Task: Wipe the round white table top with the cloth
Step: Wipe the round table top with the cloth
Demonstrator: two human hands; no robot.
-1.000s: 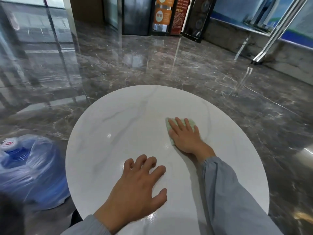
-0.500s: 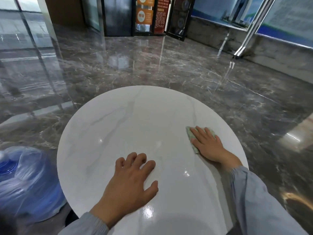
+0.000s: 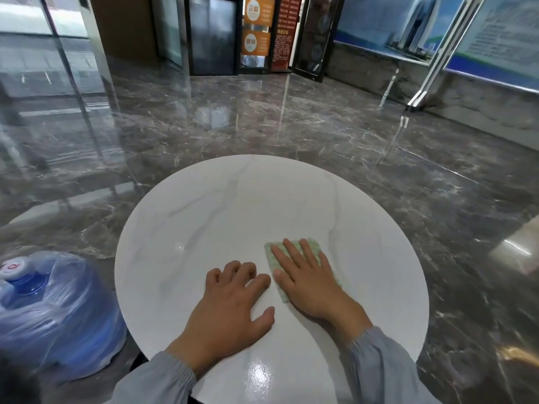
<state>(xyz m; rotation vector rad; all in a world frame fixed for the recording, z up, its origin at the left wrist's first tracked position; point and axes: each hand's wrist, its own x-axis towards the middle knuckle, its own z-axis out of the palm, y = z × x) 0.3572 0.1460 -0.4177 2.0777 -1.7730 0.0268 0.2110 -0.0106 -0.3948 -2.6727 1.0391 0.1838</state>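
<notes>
The round white table top (image 3: 221, 217), marbled with faint grey veins, fills the middle of the head view. A pale green cloth (image 3: 312, 245) lies flat on it, right of centre and toward me. My right hand (image 3: 306, 281) presses flat on the cloth with fingers spread, covering most of it. My left hand (image 3: 233, 304) rests palm down on the bare table right beside it, fingers slightly apart, holding nothing. Both arms wear grey sleeves.
A large blue water jug (image 3: 49, 310) wrapped in clear plastic stands on the floor against the table's left edge. Glossy dark marble floor (image 3: 291, 126) surrounds the table. Glass doors and orange signs (image 3: 256, 33) are far behind.
My right hand slid the cloth from the table's right edge back toward the centre, ending beside my left hand. The left hand stayed planted; the camera shifted slightly.
</notes>
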